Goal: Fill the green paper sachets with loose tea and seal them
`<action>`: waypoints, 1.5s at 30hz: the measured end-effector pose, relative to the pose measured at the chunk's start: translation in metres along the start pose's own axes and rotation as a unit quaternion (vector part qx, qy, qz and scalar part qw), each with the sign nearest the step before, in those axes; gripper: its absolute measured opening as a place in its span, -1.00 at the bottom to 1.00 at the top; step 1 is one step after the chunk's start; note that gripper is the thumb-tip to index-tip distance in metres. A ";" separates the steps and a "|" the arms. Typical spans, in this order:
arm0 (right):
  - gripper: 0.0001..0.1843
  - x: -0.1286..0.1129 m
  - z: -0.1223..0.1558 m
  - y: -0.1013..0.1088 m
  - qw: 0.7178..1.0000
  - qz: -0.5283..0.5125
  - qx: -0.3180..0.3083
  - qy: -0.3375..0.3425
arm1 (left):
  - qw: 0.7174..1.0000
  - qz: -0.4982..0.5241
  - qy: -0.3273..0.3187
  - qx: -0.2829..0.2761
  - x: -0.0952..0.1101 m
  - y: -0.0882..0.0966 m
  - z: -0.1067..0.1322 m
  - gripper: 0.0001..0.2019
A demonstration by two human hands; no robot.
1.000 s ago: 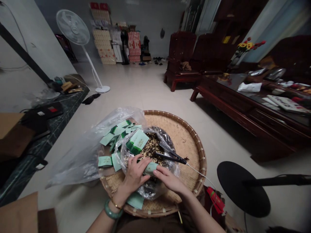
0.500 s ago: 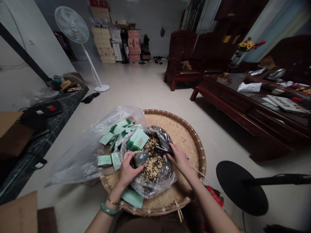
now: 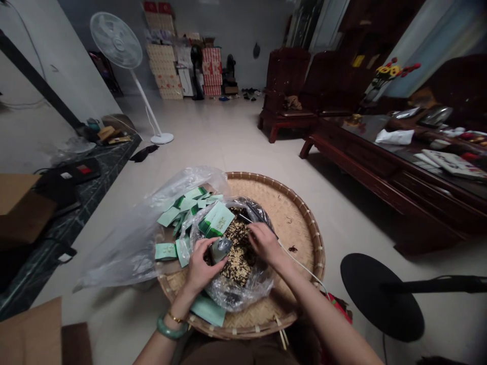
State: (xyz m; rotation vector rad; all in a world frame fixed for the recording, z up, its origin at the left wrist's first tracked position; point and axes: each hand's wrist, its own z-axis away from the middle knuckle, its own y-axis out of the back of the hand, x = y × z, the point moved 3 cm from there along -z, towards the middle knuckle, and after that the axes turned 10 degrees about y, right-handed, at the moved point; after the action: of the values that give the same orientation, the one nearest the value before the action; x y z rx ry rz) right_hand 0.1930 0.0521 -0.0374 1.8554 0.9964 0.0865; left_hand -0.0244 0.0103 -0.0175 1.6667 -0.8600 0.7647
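Note:
My left hand (image 3: pixel 200 267) grips a small opened sachet (image 3: pixel 220 248), upright with its mouth facing up, at the near left of a clear plastic bag (image 3: pixel 228 296). The bag lies spread open around a loose dark-and-yellow dried mix (image 3: pixel 238 266). My right hand (image 3: pixel 264 243) is over the mix, fingers drawn together; whatever is between them is hidden. Just behind it, a slim black tool (image 3: pixel 262 215) with a white cord lies on the bag's far right side. Several green sachets (image 3: pixel 186 203) are piled at left, and one larger green sachet (image 3: pixel 219 220) rests on the bag.
A round woven bamboo tray (image 3: pixel 297 203) holds everything. A big clear plastic bag (image 3: pixel 125 253) spills over its left side. Around it stand a black round base (image 3: pixel 380 296), a cardboard box (image 3: pixel 30 329), a white fan (image 3: pixel 116 40) and a dark wooden table (image 3: pixel 361 167).
My right hand has let go of the black tool, which lies on the bag, and has moved left over the mix. My left hand keeps the sachet in nearly the same place.

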 end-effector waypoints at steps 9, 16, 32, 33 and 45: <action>-0.21 -0.033 -0.022 -0.031 0.972 0.063 -0.219 -0.061 | 1.000 0.006 0.003 0.004 0.000 -0.001 0.001 -0.61; -0.29 -0.039 -0.011 -0.018 0.968 0.061 -0.231 -0.075 | 1.000 0.008 0.002 -0.003 0.000 -0.002 0.001 -0.61; -0.19 -0.037 -0.012 -0.039 0.967 -0.186 -0.132 -0.118 | 0.998 0.041 0.043 0.034 -0.010 -0.003 -0.005 -0.56; -0.21 -0.039 -0.012 -0.040 0.966 -0.188 -0.136 -0.111 | 0.997 0.044 0.046 0.033 -0.011 -0.003 -0.006 -0.56; -0.73 -0.012 -0.008 -0.012 0.940 -0.271 -0.036 -0.206 | 0.999 0.018 0.029 0.017 -0.006 -0.011 -0.007 -0.56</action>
State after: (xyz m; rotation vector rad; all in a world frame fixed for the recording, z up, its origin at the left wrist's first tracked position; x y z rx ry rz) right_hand 0.1740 0.0526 -0.0386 1.3929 1.1424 -0.5670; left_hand -0.0186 0.0200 -0.0264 1.6548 -0.8430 0.8515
